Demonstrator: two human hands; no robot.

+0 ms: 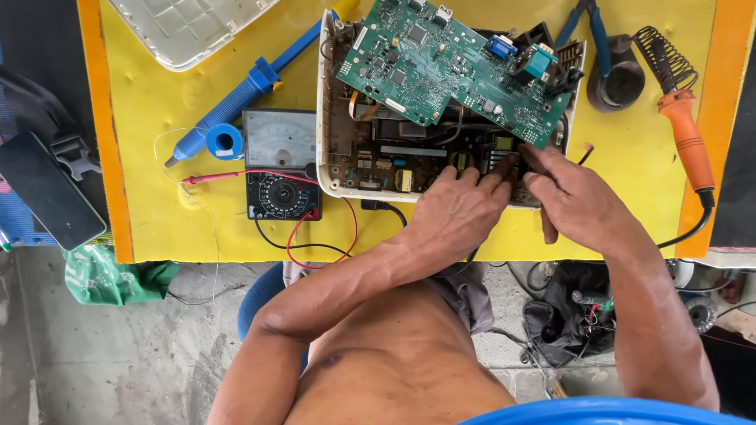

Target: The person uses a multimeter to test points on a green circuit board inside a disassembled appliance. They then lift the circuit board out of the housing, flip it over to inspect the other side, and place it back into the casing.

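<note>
The left hand (455, 211) lies palm down on the near rim of the open case (324, 118), its fingers close together and pointing away from the person into the lower board (409, 161); it grips nothing that shows. Just right of it, almost touching, the right hand (568, 198) has its fingers bunched narrow on the same corner of the board, and a black probe tip (584, 154) pokes out beyond them; whether they pinch it cannot be told. The case is a white tray whose long axis runs left to right across the yellow mat (157, 228). Beyond both hands a green board (441, 67) lies tilted over the case, long axis sloping from upper left down to the right. Left of the left hand sits a meter (281, 164) with red and black leads. Right of the right hand, well apart, an orange soldering iron (687, 130) points away from the person.
</note>
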